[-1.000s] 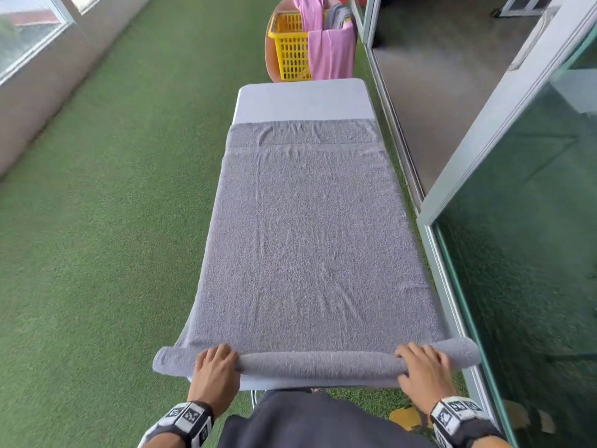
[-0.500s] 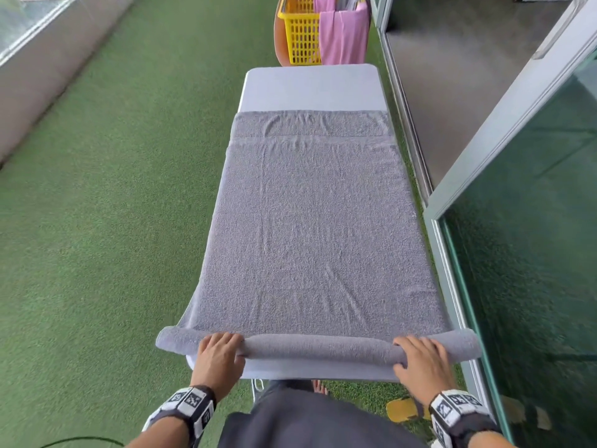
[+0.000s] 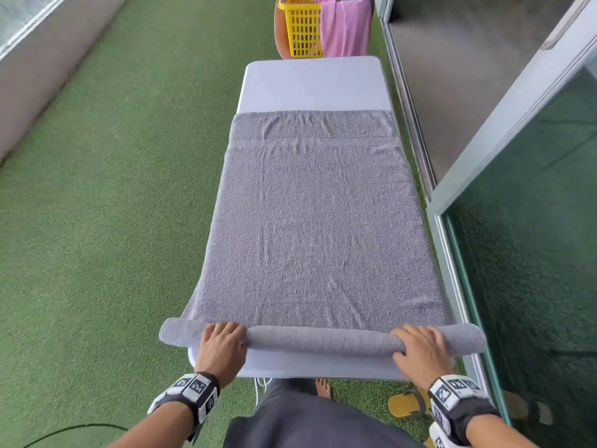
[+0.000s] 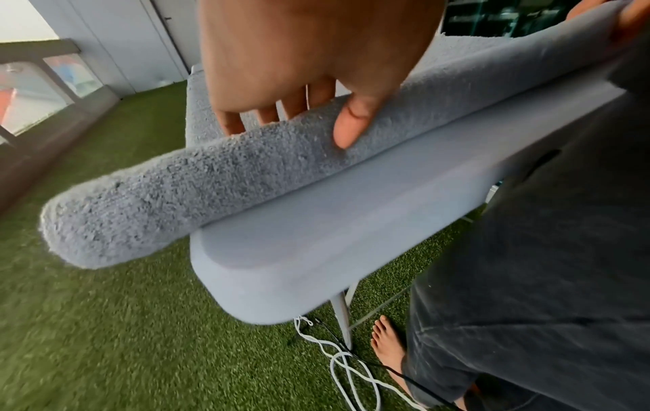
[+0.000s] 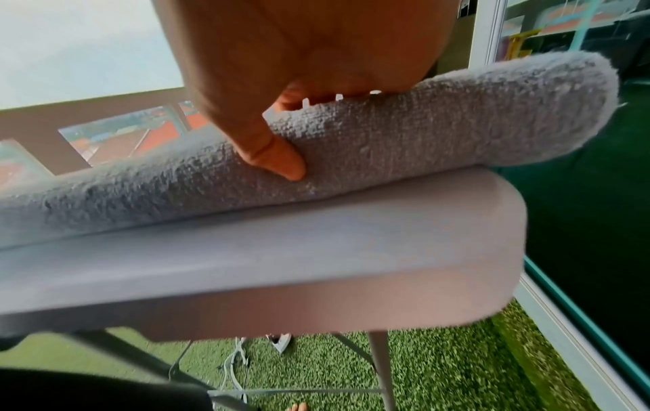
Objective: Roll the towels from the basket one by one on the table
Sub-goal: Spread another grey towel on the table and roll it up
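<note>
Nearest you, a bare foot [image 3: 322,387] and a yellow sandal [image 3: 407,403] stand on the green turf [image 3: 97,237] under the near edge of the white tabletop [image 3: 310,367]. A white cable [image 4: 351,369] trails on the turf beside the table leg.

Your left hand [image 3: 221,349] and right hand [image 3: 420,352] both sit on the rolled near end of the grey towel [image 3: 318,227]. Each grip is curled over the roll: the fingers [image 4: 230,122] go over the top and the thumb presses the near side, as both wrist views show. The roll lies across the tabletop just inside its near edge, and both of its ends overhang the sides.

Beyond your hands the rest of the towel lies flat along the tabletop, with a woven band near its far end. Past that end a bare strip of tabletop shows.

Farthest off, a yellow basket [image 3: 302,30] stands beyond the table's far end, with a pink towel [image 3: 344,27] draped over its rim.
</note>
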Tool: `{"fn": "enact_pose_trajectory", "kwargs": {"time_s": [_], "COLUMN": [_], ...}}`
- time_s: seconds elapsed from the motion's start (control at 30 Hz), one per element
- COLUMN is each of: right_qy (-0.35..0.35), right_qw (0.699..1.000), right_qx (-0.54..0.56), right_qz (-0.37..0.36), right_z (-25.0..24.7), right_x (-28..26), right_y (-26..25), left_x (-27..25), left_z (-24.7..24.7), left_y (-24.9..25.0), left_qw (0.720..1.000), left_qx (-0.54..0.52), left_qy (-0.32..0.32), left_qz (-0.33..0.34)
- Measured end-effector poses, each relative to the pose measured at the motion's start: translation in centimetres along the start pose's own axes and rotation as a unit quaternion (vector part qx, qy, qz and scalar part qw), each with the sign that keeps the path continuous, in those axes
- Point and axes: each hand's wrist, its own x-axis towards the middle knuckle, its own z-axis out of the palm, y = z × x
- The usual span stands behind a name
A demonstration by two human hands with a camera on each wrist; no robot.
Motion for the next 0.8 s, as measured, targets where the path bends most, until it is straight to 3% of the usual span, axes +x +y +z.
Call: {"fn": "enact_pose_trajectory", "kwargs": {"time_s": [0.13,0.3,0.4,0.53,0.63,0.8], "right_qy": [0.096,0.015,-0.034,-0.002,0.072,0.002], "right_qw": [0.995,1.000,0.999,1.000,0.997,0.999], "right_qx": [0.014,-0.008,-0.006,-0.013,0.010,-0.015], "right_qz": [0.005,-0.013,0.012,0.001,0.008,-0.038], "right_z": [-0.9,0.1,-0.4,-2.2,-2.5,-0.2], "right_x": [1.4,0.2,0.1,2.3,3.2,1.4], "right_y": [-0.2,0.2,-0.1,-0.3,-0.5,-0.6], "left_x": [1.5,0.2,-1.0,-0.5,0.1,-0.5], "left_z": [0.2,0.8,1.1,1.0,1.5,2.4], "left_y": [-0.7,-0.8,-0.8,-1.1,-2.0,-2.1], "left_qw": [0.999,0.998,0.999,0.998,0.997,0.999], "left_qx": [-0.004,0.020,0.009,0.012,0.030,0.038], "left_qy": [0.007,-0.051,-0.041,0.069,0.047,-0.020], "left_qz": [-0.035,-0.009,-0.021,-0.001,-0.052,-0.031]}}
